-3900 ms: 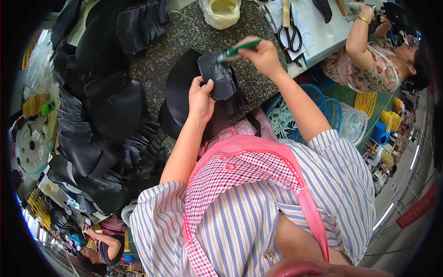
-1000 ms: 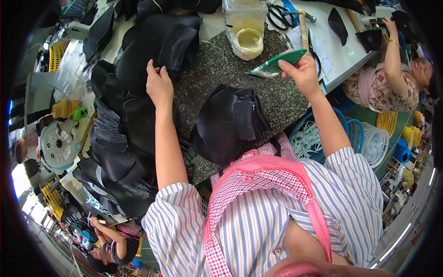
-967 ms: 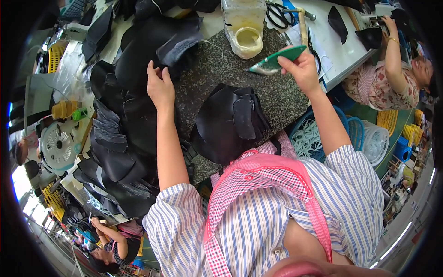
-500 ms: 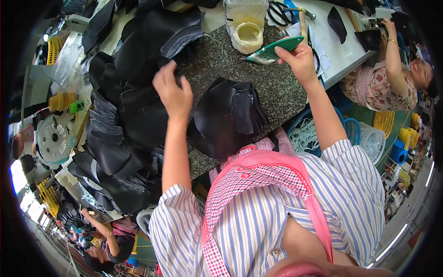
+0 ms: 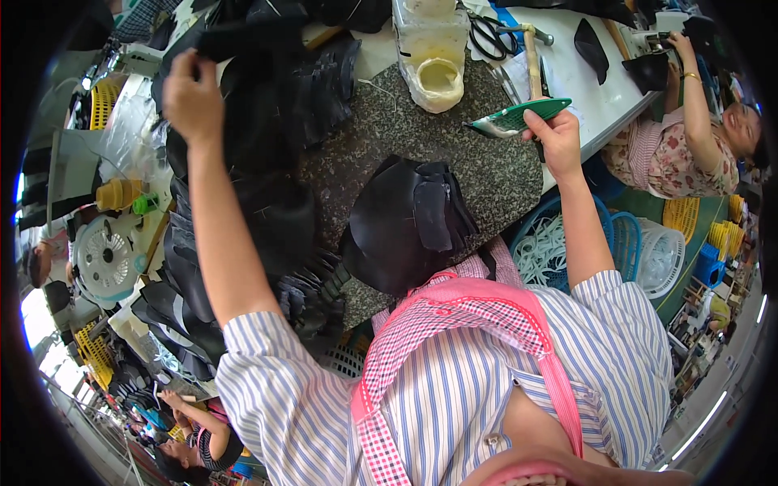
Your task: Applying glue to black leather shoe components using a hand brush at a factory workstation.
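My left hand [image 5: 193, 97] is far out over the left side of the bench, fingers pinched at the end of a black leather-like piece [image 5: 251, 39] that is smeared by motion. Below it spreads a heap of similar black pieces [image 5: 263, 121]. In my right hand [image 5: 556, 139] is a green oval scraper [image 5: 531, 116], with white paste along its lower edge. A stack of black curved pieces [image 5: 389, 231] lies near me on the speckled stone slab [image 5: 478, 174]. Beyond the slab's middle stands a clear plastic container [image 5: 429, 49], its mouth crusted with pale glue.
Scissors [image 5: 490, 34] and a hammer [image 5: 531, 57] lie at the back right. Blue baskets [image 5: 620, 235] with white strips stand below the slab's right edge. A white fan [image 5: 105, 255] is at the left. Co-workers sit at the right [image 5: 668, 154] and lower left [image 5: 203, 433].
My left hand has swung left and farther away, to the black piece over the heap. My right hand has shifted slightly right and nearer with the green scraper.
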A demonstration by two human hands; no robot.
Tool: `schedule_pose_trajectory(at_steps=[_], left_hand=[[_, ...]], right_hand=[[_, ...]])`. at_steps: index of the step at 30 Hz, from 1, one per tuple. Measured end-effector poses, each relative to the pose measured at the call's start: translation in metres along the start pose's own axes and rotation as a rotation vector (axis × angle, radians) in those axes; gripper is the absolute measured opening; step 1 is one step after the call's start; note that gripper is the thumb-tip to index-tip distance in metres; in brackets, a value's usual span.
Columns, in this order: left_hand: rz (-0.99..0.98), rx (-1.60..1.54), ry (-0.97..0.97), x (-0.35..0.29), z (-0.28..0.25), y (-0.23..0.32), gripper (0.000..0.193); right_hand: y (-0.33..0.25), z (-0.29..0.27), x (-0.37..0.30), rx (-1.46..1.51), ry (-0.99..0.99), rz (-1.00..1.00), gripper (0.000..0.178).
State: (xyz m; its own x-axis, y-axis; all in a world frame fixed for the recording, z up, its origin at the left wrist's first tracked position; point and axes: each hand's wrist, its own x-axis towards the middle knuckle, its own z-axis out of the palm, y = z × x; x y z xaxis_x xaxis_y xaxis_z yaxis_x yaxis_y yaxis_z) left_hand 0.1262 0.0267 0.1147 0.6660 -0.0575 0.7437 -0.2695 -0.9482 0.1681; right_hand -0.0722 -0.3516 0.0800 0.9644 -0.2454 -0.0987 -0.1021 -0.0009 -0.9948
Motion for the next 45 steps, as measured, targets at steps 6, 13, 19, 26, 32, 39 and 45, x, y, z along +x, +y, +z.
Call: schedule_pose_trajectory(at_steps=[6,13,19,26,32,39,45], left_hand=[[0.464,0.47,0.219,0.03,-0.093,0.015,0.012],[0.303,0.398,-0.434,-0.141,-0.045,0.013,0.014],[-0.139,-0.317,-0.506,-0.192,-0.069,0.074,0.025],[-0.512,-0.618,-1.002,-0.258,-0.117,0.172,0.061],[-0.127,-0.36,-1.104,-0.276,-0.12,0.216,0.092],[-0.139,-0.223,-0.848,-0.271,-0.071,0.182,0.09],[-0.296,-0.607,-0.78,-0.25,-0.086,0.187,0.095]], right_hand=[[-0.003,0.009,0.0,0.037,-0.019,0.002,0.012],[-0.009,0.026,-0.01,0.023,-0.147,-0.038,0.011],[-0.001,0.01,-0.024,0.038,-0.034,-0.006,0.011],[-0.005,0.014,-0.037,0.144,0.054,0.087,0.013],[0.027,0.011,-0.045,0.205,-0.046,-0.019,0.012],[0.027,0.012,-0.015,0.168,-0.063,-0.098,0.012],[0.034,0.055,0.053,-0.491,0.066,-0.477,0.011]])
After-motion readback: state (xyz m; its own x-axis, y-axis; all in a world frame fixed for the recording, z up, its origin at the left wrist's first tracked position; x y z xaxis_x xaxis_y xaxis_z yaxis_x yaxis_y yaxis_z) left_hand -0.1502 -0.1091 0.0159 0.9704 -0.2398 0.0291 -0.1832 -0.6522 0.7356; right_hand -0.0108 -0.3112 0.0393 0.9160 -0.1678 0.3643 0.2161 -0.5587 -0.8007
